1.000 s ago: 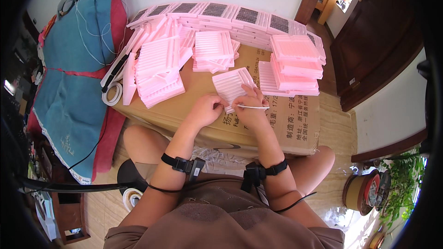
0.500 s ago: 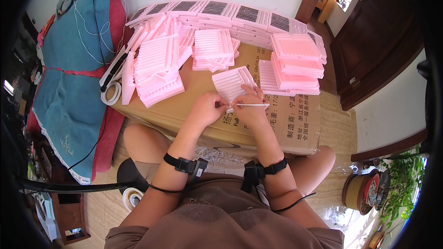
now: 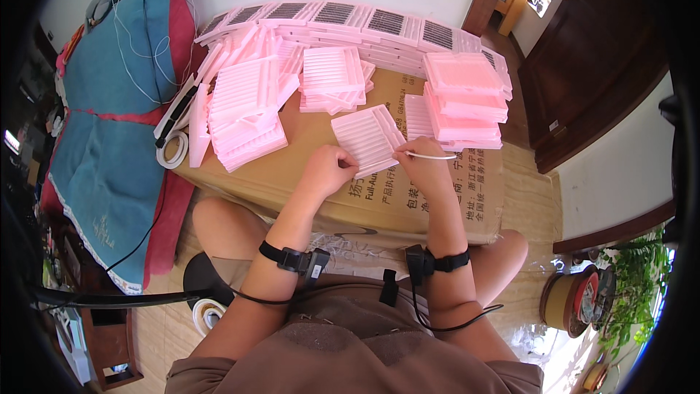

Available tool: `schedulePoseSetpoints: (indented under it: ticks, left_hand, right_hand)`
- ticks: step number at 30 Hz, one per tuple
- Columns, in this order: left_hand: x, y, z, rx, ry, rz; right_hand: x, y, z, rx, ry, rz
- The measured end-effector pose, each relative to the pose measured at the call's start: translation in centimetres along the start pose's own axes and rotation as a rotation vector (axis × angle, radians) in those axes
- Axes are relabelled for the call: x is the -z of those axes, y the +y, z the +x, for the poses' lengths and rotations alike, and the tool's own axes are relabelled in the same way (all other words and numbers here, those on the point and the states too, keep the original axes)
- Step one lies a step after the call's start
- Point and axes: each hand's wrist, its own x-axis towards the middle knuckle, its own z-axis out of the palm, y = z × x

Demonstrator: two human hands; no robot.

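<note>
Far left of the left hand: teal-and-red cover (image 3: 109, 168), thin cables lying over its upper part. Between the cover and the left hand, white roll (image 3: 160, 152) at the edge of the cardboard box (image 3: 251, 182), long black object (image 3: 169, 130) just beyond the roll, can't tell what it is. Left stack (image 3: 240, 95) of pink ridged pieces: beyond the left hand and to its left, uneven, some pieces askew.

Left hand (image 3: 328, 169): thumb and fingertips together at the lower left edge of the pink panel (image 3: 364, 135). Can't tell what, if anything, is pinched between them. Panel lies ridged side up on the box, set askew, between the two hands and a bit beyond them. Middle stack (image 3: 332, 73) is straight out beyond the left hand, well apart from it. Back row (image 3: 328, 13) farther out, pink pieces with dark grey inserts.

Right hand (image 3: 423, 169): thumb and fingers clamped on the white strip (image 3: 441, 157), fingertips by the panel's right edge, strip sticking out to the right above the hand. Right stack (image 3: 467, 95) is beyond the right hand, slightly right. Far right of that hand: dark wooden door (image 3: 590, 51) farther out, green plant (image 3: 631, 284) nearer the body.
</note>
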Motion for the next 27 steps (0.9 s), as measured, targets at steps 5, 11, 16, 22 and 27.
schedulePoseSetpoints:
  ticks: [5,11,16,22,27]
  left_hand:
    - [0.3,0.5,-0.4,0.007,0.007,0.048]
    - [0.4,0.8,-0.3,0.015,0.001,0.058]
    - [0.2,0.4,-0.1,0.002,-0.01,0.08]
    - [0.9,1.5,1.6,0.049,-0.123,0.367]
    - [-2.2,4.4,4.3,0.158,-0.026,0.517]
  right_hand:
    - [-1.3,0.8,0.9,-0.124,-0.039,-0.115]
    - [-2.3,1.2,1.7,-0.154,-0.056,-0.165]
    - [-3.0,2.0,1.9,-0.212,-0.085,-0.344]
    - [-2.8,2.0,2.5,-0.126,-0.105,-0.347]
    - [-1.8,1.3,2.7,-0.259,-0.218,-0.244]
